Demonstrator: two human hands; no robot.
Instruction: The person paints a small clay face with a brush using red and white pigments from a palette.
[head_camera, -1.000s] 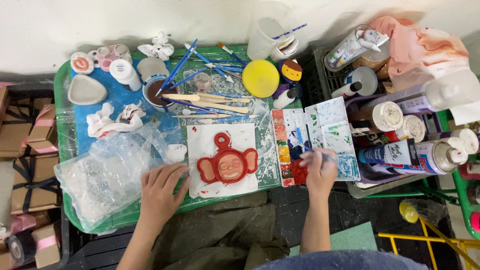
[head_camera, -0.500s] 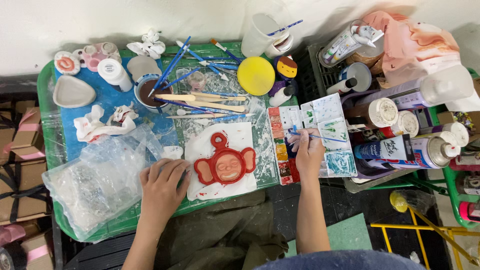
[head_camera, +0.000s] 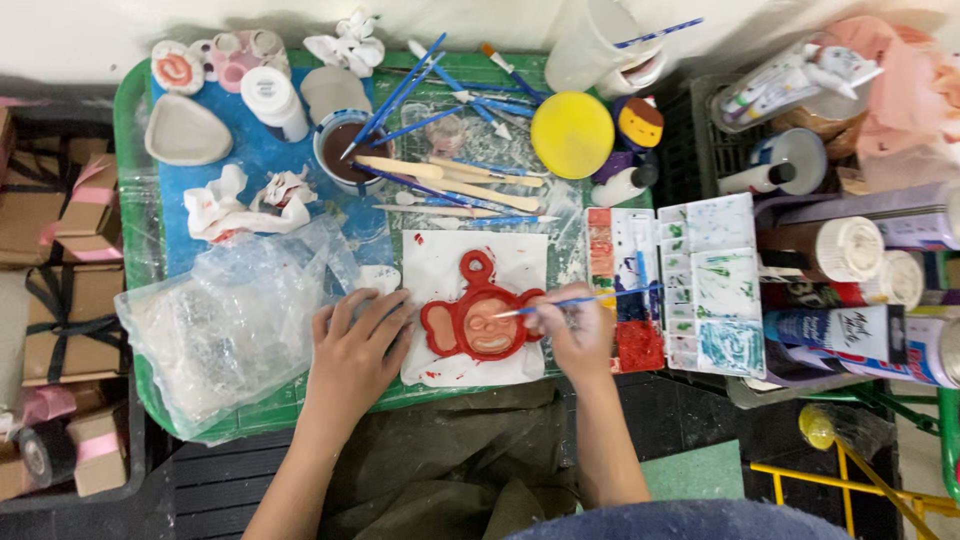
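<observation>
The thin blue-handled brush (head_camera: 570, 301), pinched in the right hand (head_camera: 575, 335), has been brought from the paint-smeared white palette (head_camera: 700, 290) onto the red monkey-face clay plaque (head_camera: 478, 322). Painting is judged resumed. Left hand (head_camera: 355, 350) fingers lie spread, steadying the plaque's white sheet (head_camera: 440, 265).

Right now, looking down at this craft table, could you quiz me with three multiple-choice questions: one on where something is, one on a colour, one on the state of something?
1. Where does the paint palette lie?
A. right of the clay face
B. left of the plastic bag
C. on the floor

2. What colour is the round lid near the top?
A. black
B. yellow
C. purple

3. What is the right hand doing?
A. resting open and bare
B. holding scissors
C. holding a thin brush with its tip on the clay face

Answers: 1 A, the palette sits just right of the red face. 2 B, the lid is plainly yellow. 3 C, the fingers close on the brush; the left hand lies flat beside the white sheet.
</observation>
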